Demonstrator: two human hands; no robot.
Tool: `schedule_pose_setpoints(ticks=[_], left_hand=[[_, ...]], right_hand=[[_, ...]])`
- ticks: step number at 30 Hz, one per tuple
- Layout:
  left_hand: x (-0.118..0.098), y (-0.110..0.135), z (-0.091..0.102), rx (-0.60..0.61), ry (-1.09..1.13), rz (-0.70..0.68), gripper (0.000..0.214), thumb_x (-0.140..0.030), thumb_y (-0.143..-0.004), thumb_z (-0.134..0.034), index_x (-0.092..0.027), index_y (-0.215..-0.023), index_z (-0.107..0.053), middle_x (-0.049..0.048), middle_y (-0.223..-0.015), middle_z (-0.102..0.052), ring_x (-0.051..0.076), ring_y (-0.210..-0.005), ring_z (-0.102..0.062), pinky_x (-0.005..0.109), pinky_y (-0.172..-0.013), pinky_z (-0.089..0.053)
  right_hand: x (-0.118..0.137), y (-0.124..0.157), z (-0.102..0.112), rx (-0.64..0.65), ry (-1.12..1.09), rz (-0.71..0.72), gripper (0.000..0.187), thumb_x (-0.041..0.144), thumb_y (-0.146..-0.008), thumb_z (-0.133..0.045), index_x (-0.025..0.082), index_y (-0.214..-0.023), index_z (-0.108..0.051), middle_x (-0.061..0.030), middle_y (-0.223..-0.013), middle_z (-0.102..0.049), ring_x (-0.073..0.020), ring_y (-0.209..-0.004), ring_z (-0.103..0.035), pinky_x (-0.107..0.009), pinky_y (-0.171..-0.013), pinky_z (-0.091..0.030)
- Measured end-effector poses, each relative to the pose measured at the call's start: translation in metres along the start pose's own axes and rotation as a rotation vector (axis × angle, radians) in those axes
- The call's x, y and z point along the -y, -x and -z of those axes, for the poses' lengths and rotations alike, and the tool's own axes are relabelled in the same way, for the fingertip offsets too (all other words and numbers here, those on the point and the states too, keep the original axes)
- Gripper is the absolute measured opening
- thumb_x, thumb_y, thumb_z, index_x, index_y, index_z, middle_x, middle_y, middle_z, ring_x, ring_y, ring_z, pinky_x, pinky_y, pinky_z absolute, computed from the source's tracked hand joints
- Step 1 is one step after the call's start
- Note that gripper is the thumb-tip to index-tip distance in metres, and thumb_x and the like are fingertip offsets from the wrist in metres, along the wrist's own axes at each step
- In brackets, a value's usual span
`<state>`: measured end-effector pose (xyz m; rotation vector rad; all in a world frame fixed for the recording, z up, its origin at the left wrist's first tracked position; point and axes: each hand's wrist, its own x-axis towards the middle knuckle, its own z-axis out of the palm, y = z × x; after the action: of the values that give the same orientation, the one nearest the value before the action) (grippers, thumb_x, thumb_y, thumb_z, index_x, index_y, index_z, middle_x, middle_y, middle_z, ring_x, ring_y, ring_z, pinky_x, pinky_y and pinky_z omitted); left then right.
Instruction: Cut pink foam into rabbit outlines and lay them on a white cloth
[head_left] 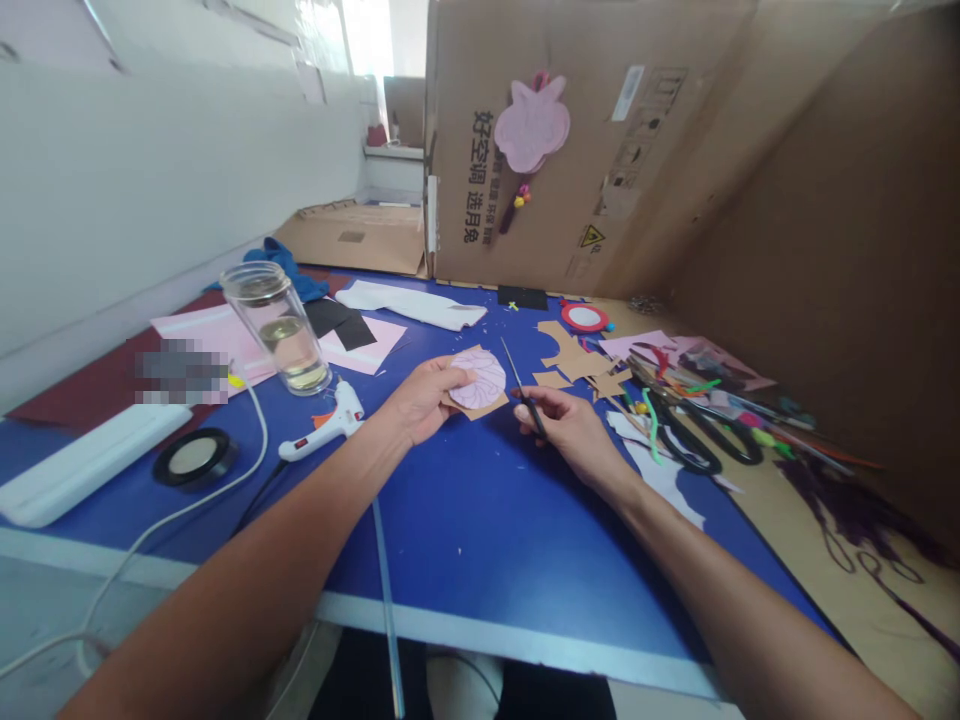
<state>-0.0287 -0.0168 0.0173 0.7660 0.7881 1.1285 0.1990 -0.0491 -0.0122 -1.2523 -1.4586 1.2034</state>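
Between the thumb and fingers of my left hand (433, 398) is a round pale-pink paper piece (480, 378) with purple lines on it. Behind it lies a piece of brown cardboard (491, 408) whose corners stick out past the round edge. My right hand (562, 420) grips a small pair of scissors (531, 408) with dark handles. Their blades point up and away, just right of the cardboard and apart from it. Whether the blades are parted is too small to tell.
A glass jar (289, 350) of pale liquid, a white glue gun (330, 425), black tape (193, 458) and a white power strip (97, 465) stand left. Cardboard scraps (566, 355), large black scissors (690, 435) and craft bits lie right. A big cardboard box (600, 60) closes off the back.
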Motion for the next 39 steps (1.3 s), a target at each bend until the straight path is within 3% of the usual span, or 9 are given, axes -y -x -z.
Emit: schedule_pose_setpoints(ticks=[5,9,16,39], left_hand=[[-0.001,0.001,-0.003,-0.013,0.006,-0.045,0.033,-0.004,-0.074,-0.076,-0.009,-0.106,-0.08,0.0129,-0.092,-0.083,0.017,-0.072,-0.076,0.027,-0.071,-0.059],[0.0,0.003,-0.006,-0.024,0.053,-0.059,0.03,-0.004,-0.072,-0.077,-0.009,-0.102,-0.079,0.0123,-0.09,-0.083,0.018,-0.073,-0.076,0.026,-0.07,-0.06],[0.003,0.001,-0.007,-0.035,0.145,-0.093,0.029,-0.005,-0.07,-0.075,-0.008,-0.098,-0.078,0.0131,-0.089,-0.083,0.019,-0.074,-0.077,0.026,-0.073,-0.06],[0.013,-0.003,-0.009,-0.114,0.191,-0.124,0.033,-0.002,-0.068,-0.068,-0.009,-0.098,-0.078,0.0106,-0.088,-0.082,0.019,-0.074,-0.076,0.03,-0.075,-0.061]], right_hand=[[0.003,0.002,-0.001,0.017,-0.024,0.006,0.061,0.06,-0.074,-0.09,0.02,-0.119,-0.078,-0.0034,-0.085,-0.072,-0.0195,-0.077,-0.068,-0.028,-0.063,-0.051],[0.008,0.006,-0.006,0.071,-0.095,0.054,0.059,0.064,-0.079,-0.086,0.019,-0.117,-0.076,-0.0005,-0.078,-0.068,-0.017,-0.072,-0.063,-0.03,-0.069,-0.051],[0.011,0.012,-0.017,0.125,-0.078,0.088,0.06,0.067,-0.08,-0.084,0.019,-0.114,-0.073,0.0003,-0.073,-0.065,-0.0169,-0.068,-0.058,-0.031,-0.069,-0.046],[0.005,0.011,-0.016,0.131,-0.043,0.106,0.05,0.064,-0.082,-0.083,0.021,-0.103,-0.07,0.0011,-0.071,-0.065,-0.0166,-0.067,-0.057,-0.03,-0.068,-0.044]])
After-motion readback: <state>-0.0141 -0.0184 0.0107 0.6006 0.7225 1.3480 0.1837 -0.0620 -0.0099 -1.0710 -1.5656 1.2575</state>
